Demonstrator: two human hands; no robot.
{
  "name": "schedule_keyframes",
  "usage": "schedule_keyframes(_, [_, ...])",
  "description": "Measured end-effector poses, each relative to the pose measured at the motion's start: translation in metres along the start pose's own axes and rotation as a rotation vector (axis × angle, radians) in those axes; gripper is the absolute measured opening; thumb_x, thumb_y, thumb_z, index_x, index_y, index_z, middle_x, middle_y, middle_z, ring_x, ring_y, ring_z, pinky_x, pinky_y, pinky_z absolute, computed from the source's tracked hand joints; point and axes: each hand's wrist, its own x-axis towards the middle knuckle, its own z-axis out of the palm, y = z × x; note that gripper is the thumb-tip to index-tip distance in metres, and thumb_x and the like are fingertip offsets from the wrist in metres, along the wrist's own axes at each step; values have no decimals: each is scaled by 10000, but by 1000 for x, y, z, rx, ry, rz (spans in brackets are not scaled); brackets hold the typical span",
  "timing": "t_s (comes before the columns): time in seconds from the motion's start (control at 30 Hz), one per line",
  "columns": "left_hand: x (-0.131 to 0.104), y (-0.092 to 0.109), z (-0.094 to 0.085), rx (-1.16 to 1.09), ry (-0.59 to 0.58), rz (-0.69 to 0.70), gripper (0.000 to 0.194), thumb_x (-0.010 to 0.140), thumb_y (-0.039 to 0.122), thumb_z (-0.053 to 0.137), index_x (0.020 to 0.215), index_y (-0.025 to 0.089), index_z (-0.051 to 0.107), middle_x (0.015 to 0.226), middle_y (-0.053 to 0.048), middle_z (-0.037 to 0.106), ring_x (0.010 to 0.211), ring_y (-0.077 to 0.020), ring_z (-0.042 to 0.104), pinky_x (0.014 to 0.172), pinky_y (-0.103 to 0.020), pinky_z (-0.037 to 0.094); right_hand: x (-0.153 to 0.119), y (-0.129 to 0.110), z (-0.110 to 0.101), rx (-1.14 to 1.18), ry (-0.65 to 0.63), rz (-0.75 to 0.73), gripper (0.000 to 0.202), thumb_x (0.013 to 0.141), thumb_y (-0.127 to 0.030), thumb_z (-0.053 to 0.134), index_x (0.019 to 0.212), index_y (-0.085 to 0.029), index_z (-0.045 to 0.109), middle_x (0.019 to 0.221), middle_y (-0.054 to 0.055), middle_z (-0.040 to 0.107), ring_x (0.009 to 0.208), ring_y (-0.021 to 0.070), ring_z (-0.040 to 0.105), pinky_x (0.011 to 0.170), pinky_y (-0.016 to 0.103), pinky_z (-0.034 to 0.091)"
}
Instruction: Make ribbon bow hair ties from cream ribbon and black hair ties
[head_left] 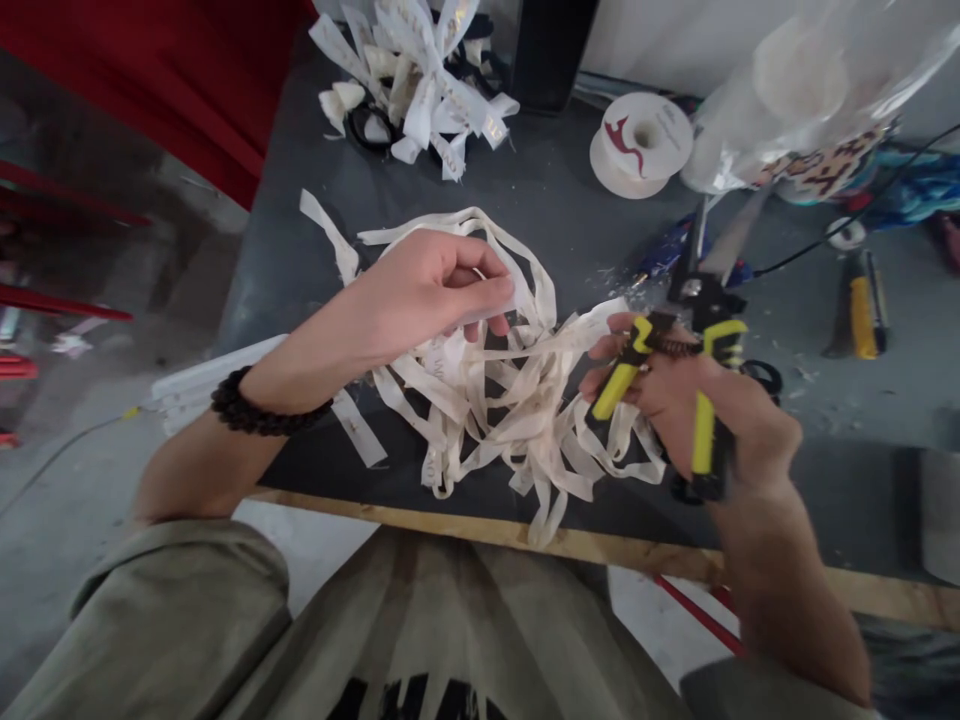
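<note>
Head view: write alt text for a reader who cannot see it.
The left hand pinches a strip from a tangled pile of cream ribbon on a dark table, while the right hand holds yellow-handled cutters.

Soft, even daylight lit the dark grey worktop [570,210] — shadows stayed faint. The clear crinkled plastic bag [817,90] at upper right glared white and blurred. Edges bowed outward — wide-lens distortion — and the whole picture looked slightly soft.

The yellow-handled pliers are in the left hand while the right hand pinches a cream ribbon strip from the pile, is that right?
Not quite: the hands are swapped. The head view shows the yellow-handled pliers in the right hand, while the left hand pinches a cream ribbon strip from the pile.
</note>
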Motion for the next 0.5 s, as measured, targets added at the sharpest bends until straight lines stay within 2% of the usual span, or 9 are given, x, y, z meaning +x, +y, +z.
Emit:
schedule_keyframes(0.07, [-1,2,0,4,46,22,198,1007,302,739,858,174,764,769,-87,756,549,-118,569,468,-242,341,9,-10,0,-262,127,-35,478,954,-605,755,1331,-319,682,1344,105,748,1083,330,773,903,500,641])
schedule_keyframes(0.13, [-2,2,1,-20,107,57,176,999,236,698,835,183,734,708,-61,713,539,-117,541,482,-241,324,27,-20,-2,-535,155,-140,545,953,-610,772,1378,-287,663,1332,110,766,1142,330,753,962,491,616])
schedule_keyframes(0.2, [-2,2,1,-59,126,83,192,980,193,678,788,191,697,644,-37,659,513,-111,506,493,-244,316,51,-29,-2,-858,144,-269,644,902,-645,812,1377,-229,683,1299,133,778,1211,383,720,1053,556,565])
schedule_keyframes(0.27, [-3,3,1,-56,92,85,227,986,209,670,759,196,673,615,-28,630,491,-107,478,488,-250,298,79,-34,0,-1116,143,-416,693,854,-641,857,1360,-195,696,1323,170,759,1257,441,683,1079,609,532])
schedule_keyframes(0.4, [-9,8,-2,166,-23,77,249,1021,299,668,799,202,727,641,-24,669,477,-105,478,470,-260,268,136,-32,16,-1316,102,-576,693,855,-591,871,1393,-207,666,1289,182,761,1197,438,670,931,545,568])
schedule_keyframes(0.5, [-14,12,1,286,-88,80,193,1007,322,703,858,212,757,682,-7,715,499,-116,540,492,-264,295,177,-28,32,-1405,97,-712,630,795,-530,932,1304,-245,694,1251,165,779,1157,431,653,811,504,560])
